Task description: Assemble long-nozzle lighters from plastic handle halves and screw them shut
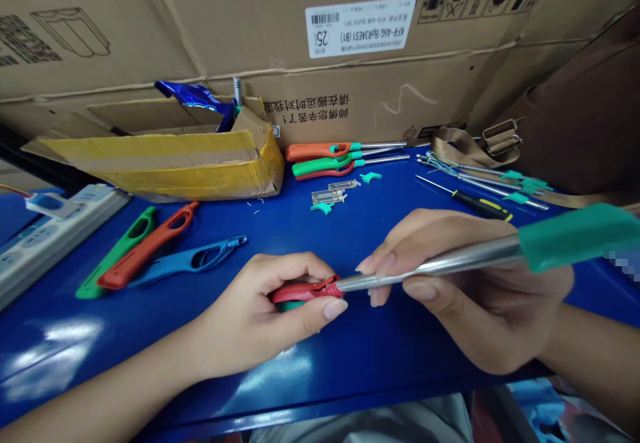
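My left hand (280, 303) is closed around a red lighter shell (300, 291), mostly hidden by the fingers; a bit of green shows under it. My right hand (465, 289) grips a silver metal rod (440, 261) with a broad green end piece (575, 235) toward the right. The rod's narrow end meets the mouth of the red shell; I cannot tell how far inside it reaches. Beyond my hands lie small clear lighter fuel tanks (327, 196) and green triggers (321, 208). A black and yellow screwdriver (483, 205) lies behind my right hand.
Green (117, 253), orange (150, 246) and blue lighter shells (193, 260) lie at left, near a power strip (55, 229). Lighters with metal tubes (345, 156) sit beside a taped cardboard box (165, 166). Metal rods with wires and green triggers (500, 183) lie behind at right, before a brown bag (575, 96).
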Motion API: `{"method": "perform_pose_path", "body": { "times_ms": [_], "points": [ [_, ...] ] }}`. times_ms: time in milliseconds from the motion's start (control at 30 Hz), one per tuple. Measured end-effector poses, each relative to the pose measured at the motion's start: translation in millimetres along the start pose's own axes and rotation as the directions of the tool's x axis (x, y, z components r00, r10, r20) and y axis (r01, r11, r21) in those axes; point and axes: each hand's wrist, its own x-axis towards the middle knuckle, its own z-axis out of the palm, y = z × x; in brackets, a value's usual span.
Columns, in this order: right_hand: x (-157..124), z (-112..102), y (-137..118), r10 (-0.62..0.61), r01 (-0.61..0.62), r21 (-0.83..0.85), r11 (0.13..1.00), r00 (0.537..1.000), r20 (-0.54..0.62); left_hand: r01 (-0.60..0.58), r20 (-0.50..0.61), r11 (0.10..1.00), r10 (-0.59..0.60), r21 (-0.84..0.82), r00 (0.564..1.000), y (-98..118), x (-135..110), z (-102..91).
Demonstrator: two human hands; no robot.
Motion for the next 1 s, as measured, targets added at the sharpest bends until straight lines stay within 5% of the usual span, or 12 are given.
{"method": "perform_pose_path", "body": {
  "times_ms": [733,1000],
  "points": [
    [-1,4,7,0.369,-0.357,0.221,0.908,0.929,-0.015,-0.079,-0.011,0.967,0.084,0.242,0.996,5,0,-2.8],
    [-5,7,20,0.342,-0.334,0.234,0.913,0.94,0.008,-0.134,-0.114,0.758,0.265,0.638,0.957,-6,-3,-5.9]
  ]
}}
